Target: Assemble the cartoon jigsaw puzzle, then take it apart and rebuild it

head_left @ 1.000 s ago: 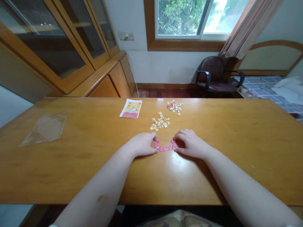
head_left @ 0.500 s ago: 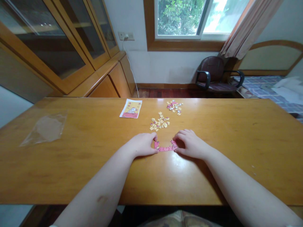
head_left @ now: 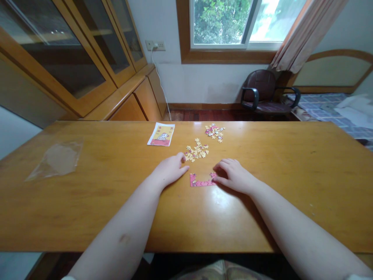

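A U-shaped strip of joined pink jigsaw pieces [head_left: 201, 183] lies flat on the table in front of me. My right hand [head_left: 231, 175] rests at the strip's right end, thumb and fingers apart around its edge. Up and left of the strip is my left hand [head_left: 172, 168], fingers apart, holding nothing I can see. Its fingertips are beside a loose pile of mostly yellow jigsaw pieces [head_left: 197, 151]. Farther back lies a second pile of mixed pink, white and yellow pieces [head_left: 215, 132].
A picture card [head_left: 161, 134] with a white animal on yellow and pink lies at the table's back. At the left is a clear plastic bag [head_left: 60, 158]. Beyond the wooden table [head_left: 101, 210] stand a cabinet [head_left: 125, 101] and an armchair [head_left: 264, 93].
My left hand has let go of the strip's left end and moved up and left, toward the yellow pieces. My right hand has barely moved.
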`<state>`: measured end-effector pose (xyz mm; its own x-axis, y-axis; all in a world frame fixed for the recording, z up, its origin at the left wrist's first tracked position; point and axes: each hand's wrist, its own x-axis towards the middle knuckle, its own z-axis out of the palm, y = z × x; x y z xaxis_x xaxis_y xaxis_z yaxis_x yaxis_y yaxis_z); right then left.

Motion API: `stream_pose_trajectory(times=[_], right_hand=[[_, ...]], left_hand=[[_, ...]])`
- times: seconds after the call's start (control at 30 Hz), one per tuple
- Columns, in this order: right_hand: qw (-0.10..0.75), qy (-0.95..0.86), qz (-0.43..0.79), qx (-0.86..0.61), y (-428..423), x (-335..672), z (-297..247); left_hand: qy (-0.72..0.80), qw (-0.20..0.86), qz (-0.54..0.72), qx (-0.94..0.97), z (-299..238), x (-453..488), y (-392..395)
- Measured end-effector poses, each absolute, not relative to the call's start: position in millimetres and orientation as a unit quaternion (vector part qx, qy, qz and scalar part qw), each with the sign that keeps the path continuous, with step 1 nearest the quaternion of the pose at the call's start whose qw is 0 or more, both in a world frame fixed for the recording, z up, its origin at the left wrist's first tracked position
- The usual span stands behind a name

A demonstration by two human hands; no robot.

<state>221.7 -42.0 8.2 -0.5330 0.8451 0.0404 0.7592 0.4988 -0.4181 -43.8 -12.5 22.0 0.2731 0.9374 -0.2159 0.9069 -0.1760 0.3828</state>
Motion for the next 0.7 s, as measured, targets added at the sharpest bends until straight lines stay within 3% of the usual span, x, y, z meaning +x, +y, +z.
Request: stream_pose_trajectory(times=[0.7], right_hand=[[0.184,-0.830,0.204,-0.486,-32.1,221.0,-4.3]], left_hand=[[0.637,0.166,0.067,0.750,14.9,-41.5,-5.1]])
